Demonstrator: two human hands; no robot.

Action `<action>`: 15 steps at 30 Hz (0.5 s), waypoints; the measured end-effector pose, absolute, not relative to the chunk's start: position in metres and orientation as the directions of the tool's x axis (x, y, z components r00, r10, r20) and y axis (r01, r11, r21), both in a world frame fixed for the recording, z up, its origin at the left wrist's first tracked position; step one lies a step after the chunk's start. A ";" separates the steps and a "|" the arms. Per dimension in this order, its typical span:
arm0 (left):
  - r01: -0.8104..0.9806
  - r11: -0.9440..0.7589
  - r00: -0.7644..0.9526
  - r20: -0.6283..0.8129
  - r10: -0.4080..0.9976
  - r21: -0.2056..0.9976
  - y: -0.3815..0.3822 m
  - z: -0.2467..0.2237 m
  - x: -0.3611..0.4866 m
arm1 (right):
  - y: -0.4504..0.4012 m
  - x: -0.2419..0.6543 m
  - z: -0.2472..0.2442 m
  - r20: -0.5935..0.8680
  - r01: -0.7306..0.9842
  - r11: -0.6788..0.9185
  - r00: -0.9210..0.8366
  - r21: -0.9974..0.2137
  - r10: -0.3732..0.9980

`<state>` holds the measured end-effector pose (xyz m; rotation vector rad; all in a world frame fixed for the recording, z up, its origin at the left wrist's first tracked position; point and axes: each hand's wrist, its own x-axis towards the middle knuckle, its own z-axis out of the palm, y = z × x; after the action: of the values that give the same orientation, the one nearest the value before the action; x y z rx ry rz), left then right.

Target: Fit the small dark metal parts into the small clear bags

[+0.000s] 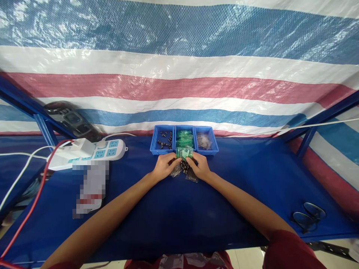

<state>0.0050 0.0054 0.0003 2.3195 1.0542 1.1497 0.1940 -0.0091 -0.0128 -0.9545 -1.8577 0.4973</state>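
Observation:
Between my left hand (165,164) and my right hand (200,165) is a small clear plastic packet with green on it (184,152), pinched at its two sides. It is held just in front of the middle blue bin (176,138), which contains more green packets (184,137). Below my fingers lie small black screw-like parts (184,166) and clear bags (192,175), partly hidden by my hands. The left blue bin (153,144) holds several dark screw-like parts (165,144). In the right blue bin (214,144) are clear plastic bags (203,141).
A white power strip (119,148) with plugs and cables lies at the left, near a blurred-out object (94,183). Eyeglasses (308,217) rest on the blue tabletop (179,220) at the right. Blue frame bars (305,142) and a striped sheet (179,89) enclose the back.

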 end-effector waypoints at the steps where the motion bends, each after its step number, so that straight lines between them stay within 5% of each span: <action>1: 0.473 -0.665 0.396 0.535 0.747 0.578 0.005 0.000 0.005 | -0.009 0.194 -0.013 0.566 0.402 0.613 -0.244 -0.681 0.788; 15: 0.479 -0.555 0.336 0.443 0.831 0.680 0.003 0.004 0.005 | -0.009 0.193 -0.015 0.515 0.428 0.606 -0.319 -0.671 0.796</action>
<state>0.0050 0.0031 0.0040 2.1744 1.1506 1.1015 0.1929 -0.0087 -0.0146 -0.9718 -1.9526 0.5283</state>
